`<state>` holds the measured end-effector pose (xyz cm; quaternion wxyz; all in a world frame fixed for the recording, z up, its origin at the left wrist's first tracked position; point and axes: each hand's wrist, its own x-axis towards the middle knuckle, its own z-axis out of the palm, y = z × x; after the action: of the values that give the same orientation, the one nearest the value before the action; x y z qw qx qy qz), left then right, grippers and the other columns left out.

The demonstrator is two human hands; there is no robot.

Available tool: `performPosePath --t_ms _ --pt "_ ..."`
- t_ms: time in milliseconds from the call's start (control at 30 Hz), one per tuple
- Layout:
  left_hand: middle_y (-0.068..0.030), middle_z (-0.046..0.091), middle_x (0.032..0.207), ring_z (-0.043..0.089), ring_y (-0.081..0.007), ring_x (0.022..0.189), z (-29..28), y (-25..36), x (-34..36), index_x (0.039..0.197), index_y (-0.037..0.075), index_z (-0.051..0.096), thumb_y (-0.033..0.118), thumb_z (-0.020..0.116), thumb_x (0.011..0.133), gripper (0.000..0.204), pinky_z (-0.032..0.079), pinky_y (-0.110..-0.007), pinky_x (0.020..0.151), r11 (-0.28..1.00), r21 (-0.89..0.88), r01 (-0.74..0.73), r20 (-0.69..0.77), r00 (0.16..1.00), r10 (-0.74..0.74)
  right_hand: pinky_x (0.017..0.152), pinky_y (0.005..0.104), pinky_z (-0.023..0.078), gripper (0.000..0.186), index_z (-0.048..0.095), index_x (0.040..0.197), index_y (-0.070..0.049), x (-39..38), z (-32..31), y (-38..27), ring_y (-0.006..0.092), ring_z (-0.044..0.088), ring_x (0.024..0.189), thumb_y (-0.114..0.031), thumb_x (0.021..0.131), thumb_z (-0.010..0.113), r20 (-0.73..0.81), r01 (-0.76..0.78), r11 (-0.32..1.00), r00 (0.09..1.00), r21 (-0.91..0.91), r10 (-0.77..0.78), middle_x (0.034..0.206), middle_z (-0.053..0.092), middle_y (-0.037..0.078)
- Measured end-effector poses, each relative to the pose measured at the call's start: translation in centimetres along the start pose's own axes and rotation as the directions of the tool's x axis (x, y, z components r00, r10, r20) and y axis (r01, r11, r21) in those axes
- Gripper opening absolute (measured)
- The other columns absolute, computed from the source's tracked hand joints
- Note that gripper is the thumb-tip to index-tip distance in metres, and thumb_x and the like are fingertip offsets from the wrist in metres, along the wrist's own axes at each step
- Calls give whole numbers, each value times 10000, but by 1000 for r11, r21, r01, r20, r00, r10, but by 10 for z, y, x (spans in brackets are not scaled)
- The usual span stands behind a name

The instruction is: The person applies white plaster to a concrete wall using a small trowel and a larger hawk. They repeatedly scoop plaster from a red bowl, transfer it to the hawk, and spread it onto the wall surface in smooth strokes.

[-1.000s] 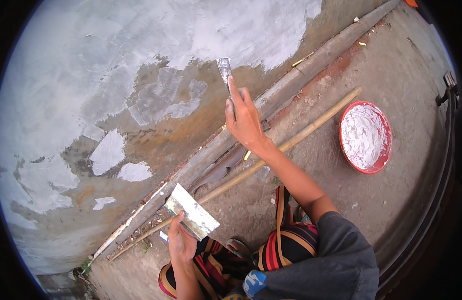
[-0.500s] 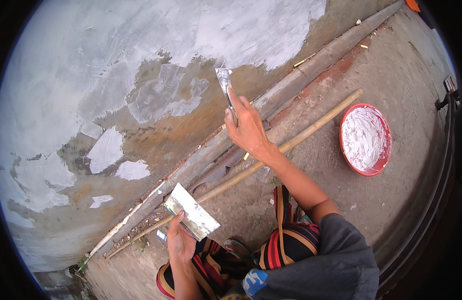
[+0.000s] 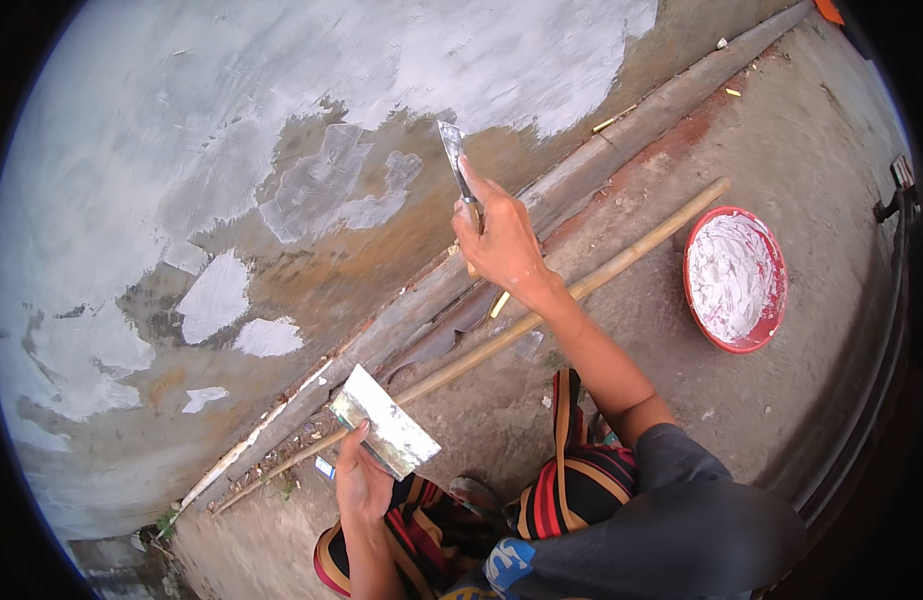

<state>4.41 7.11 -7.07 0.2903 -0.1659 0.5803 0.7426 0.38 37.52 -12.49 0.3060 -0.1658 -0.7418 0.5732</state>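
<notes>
Hands grip tools: right hand [image 3: 502, 245] hides putty knife [image 3: 454, 160] handle, left hand [image 3: 360, 480] holds plaster board [image 3: 387, 422].

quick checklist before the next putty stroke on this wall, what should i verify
1. Right hand has a firm grip on the putty knife: ok, fingers wrap the handle.
2. Blade against the wall: ok, the tip meets the edge of the bare brown patch.
3. Putty loaded on the blade: cannot tell, too small to see.
4. Left hand holds the flat metal plate level: ok, though it looks nearly bare.
5. Red bowl of white putty for a refill: ok, it holds putty, on the ground to the right.
6. Bamboo pole out of the way: not ok, it lies under the right forearm.
</notes>
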Motion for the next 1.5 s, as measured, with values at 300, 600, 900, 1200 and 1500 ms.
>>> performPosePath --t_ms 300,600,900,1200,1500 --pt "-76 621 1104 607 -214 1027 -5 -1 3 1215 39 512 174 577 883 364 481 -383 921 999 -33 11 -65 998 -13 603 352 464 615 321 1442 18 -5 33 20 239 531 664 -8 872 552 -167 291 956 941 -37 -293 914 539 177" --pt "-87 607 1135 612 -205 1022 -10 -4 17 1318 36 440 144 533 901 441 516 -377 870 996 65 -54 -66 996 58 550 253 476 510 341 1451 -30 -56 34 7 123 556 626 -19 949 431 270 -31 892 957 451 -103 920 559 69" --pt "-71 607 1146 621 -179 977 0 -7 21 1352 48 423 159 551 873 508 524 -328 812 995 63 -83 -111 990 89 452 231 432 440 372 1399 -15 -105 5 19 98 498 532 -145 979 374 824 -814 152 567 560 2 870 554 54" --pt "-69 636 1055 639 -181 894 12 -13 18 1238 48 506 156 578 852 407 524 -310 756 991 80 -109 -125 985 118 468 243 434 380 405 1313 -72 -95 -6 63 102 504 561 -271 990 423 641 -658 53 746 751 183 850 527 32" --pt "-67 639 1032 643 -179 877 25 -23 20 1205 31 520 149 571 851 376 529 -308 755 989 132 -69 -125 988 86 644 282 500 287 473 1223 -22 -46 -5 129 117 544 736 -163 997 368 23 -200 362 899 910 437 886 535 27"
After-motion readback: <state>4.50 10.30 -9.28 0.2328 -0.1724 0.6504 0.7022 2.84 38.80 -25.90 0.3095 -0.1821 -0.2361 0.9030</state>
